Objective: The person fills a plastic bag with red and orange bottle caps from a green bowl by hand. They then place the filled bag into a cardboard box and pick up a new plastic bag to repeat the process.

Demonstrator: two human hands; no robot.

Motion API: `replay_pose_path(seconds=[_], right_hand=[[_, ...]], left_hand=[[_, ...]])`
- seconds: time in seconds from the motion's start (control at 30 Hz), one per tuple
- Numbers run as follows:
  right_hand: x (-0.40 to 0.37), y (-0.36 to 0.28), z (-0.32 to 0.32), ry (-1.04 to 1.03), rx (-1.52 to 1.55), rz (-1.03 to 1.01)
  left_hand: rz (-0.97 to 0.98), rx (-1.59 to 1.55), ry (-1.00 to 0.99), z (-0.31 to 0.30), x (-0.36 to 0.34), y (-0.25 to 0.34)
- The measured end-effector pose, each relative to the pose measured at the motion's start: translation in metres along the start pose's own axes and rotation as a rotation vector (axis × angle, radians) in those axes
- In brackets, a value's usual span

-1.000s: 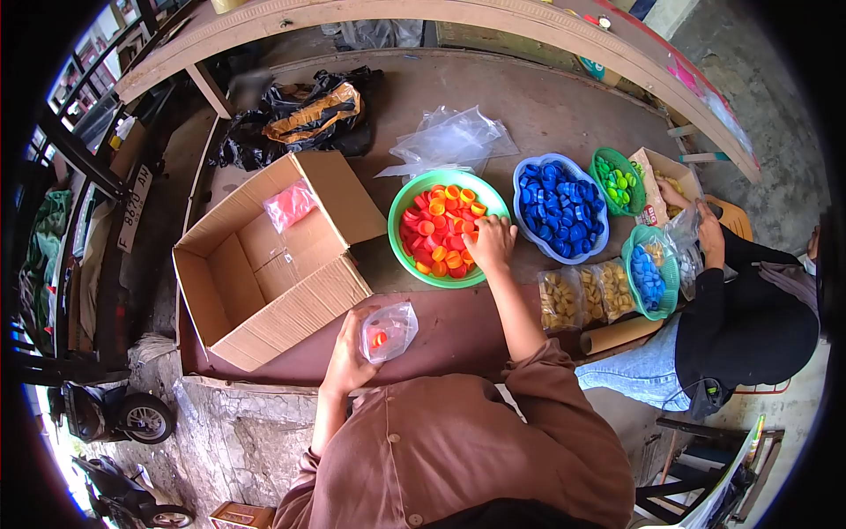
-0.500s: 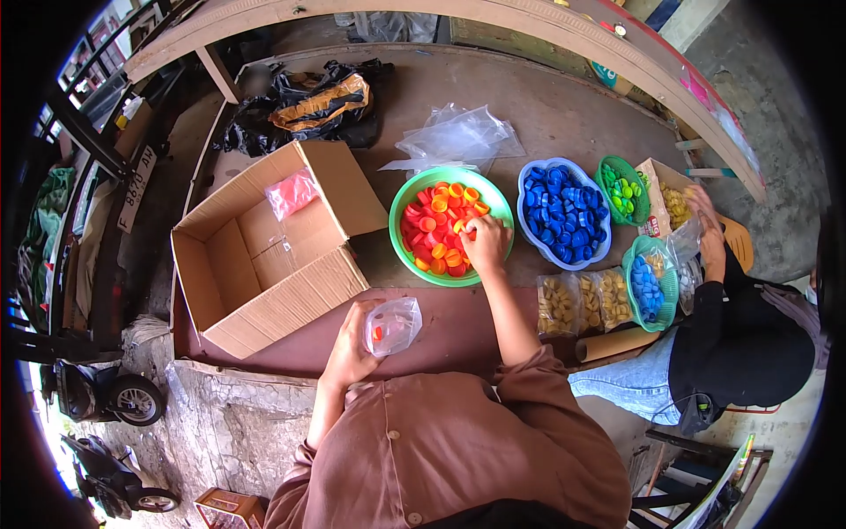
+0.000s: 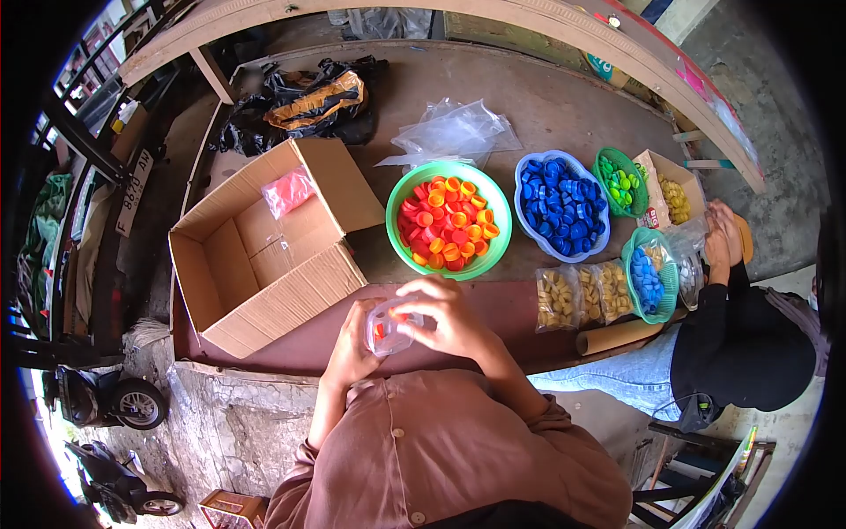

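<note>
In my left hand [image 3: 354, 342] is a clear plastic bag [image 3: 394, 342], its mouth held up, with a little red-orange showing inside. At the bag's mouth, my right hand [image 3: 445, 319] pinches a small red-orange bottle cap [image 3: 404, 316], partly hidden by the fingers. Just beyond my hands stands a green basin [image 3: 397, 244] full of red and orange bottle caps [image 3: 449, 220]. An open cardboard box [image 3: 282, 304] stands to the left, with a filled bag of pink-red pieces [image 3: 288, 192] inside.
Blue caps fill a lavender basin [image 3: 564, 258]; green ones lie in a smaller basket [image 3: 636, 212]. Bags of tan pieces [image 3: 557, 300] lie near a teal basket [image 3: 630, 273]. Empty plastic bags [image 3: 458, 132] lie behind. At right, a co-worker's hands [image 3: 723, 238] handle a clear bag.
My right hand has moved from the basin of red and orange caps to the mouth of the plastic bag. My left hand still holds the bag in about the same place.
</note>
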State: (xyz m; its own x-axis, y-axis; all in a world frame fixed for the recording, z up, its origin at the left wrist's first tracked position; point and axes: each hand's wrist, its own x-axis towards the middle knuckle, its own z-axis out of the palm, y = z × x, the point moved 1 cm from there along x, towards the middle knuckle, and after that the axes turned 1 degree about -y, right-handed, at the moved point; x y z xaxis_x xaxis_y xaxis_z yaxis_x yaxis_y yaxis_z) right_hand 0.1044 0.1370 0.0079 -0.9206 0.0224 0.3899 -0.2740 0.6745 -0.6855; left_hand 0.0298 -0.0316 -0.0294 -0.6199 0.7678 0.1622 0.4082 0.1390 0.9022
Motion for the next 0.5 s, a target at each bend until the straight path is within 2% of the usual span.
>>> replay_pose_path(seconds=[0.03, 0.1, 0.2, 0.23, 0.3, 0.37, 0.43, 0.47, 0.5], right_hand=[[0.001, -0.003, 0.0, -0.087, -0.059, -0.024], [0.003, 0.005, -0.004, -0.097, 0.006, 0.002], [0.007, 0.042, -0.016, 0.163, 0.105, 0.115], [0.008, 0.064, -0.019, 0.308, 0.004, 0.188], [0.002, 0.119, -0.027, 0.413, -0.251, 0.375], [0.002, 0.159, -0.035, 0.423, -0.415, 0.461], [0.013, 0.173, -0.043, 0.286, -0.585, 0.451], [0.018, 0.18, -0.044, 0.282, -0.583, 0.451], [0.023, 0.186, -0.044, 0.188, -0.651, 0.308]], left_hand=[[-0.001, -0.001, -0.002, 0.0, 0.0, -0.001], [-0.027, 0.0, -0.007, -0.001, -0.001, -0.002], [-0.035, 0.015, -0.009, -0.004, 0.0, -0.001], [-0.038, 0.013, -0.009, -0.005, 0.0, -0.002], [-0.049, -0.013, -0.009, -0.006, 0.002, -0.002], [-0.045, -0.012, -0.004, -0.007, 0.003, -0.003], [-0.044, -0.009, 0.002, -0.008, 0.006, -0.003], [-0.038, -0.005, 0.0, -0.009, 0.007, -0.003], [-0.033, 0.001, -0.002, -0.009, 0.008, -0.003]])
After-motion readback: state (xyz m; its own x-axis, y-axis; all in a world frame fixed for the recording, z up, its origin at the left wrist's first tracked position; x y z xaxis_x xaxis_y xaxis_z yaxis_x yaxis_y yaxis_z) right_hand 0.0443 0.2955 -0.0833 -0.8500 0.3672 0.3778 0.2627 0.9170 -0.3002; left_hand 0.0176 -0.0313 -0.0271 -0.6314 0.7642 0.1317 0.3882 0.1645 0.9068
